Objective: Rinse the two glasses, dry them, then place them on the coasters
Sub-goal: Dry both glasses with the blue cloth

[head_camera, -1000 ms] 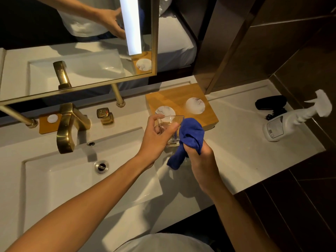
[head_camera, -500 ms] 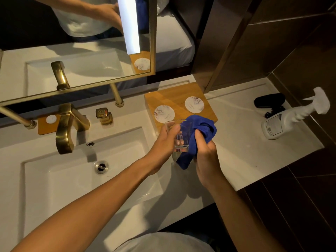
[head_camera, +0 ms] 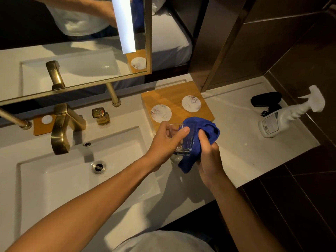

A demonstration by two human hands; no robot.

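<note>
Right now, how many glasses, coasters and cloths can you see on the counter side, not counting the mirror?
Glasses: 1, the glass held in the left hand
Coasters: 2, left coaster and right coaster, both bare
Cloths: 1, blue cloth in the right hand
Total: 4

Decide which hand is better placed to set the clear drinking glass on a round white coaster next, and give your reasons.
Probably the left hand. It already grips the clear drinking glass, and the near round white coaster lies just beyond it. The right hand is occupied with the blue cloth.
</note>
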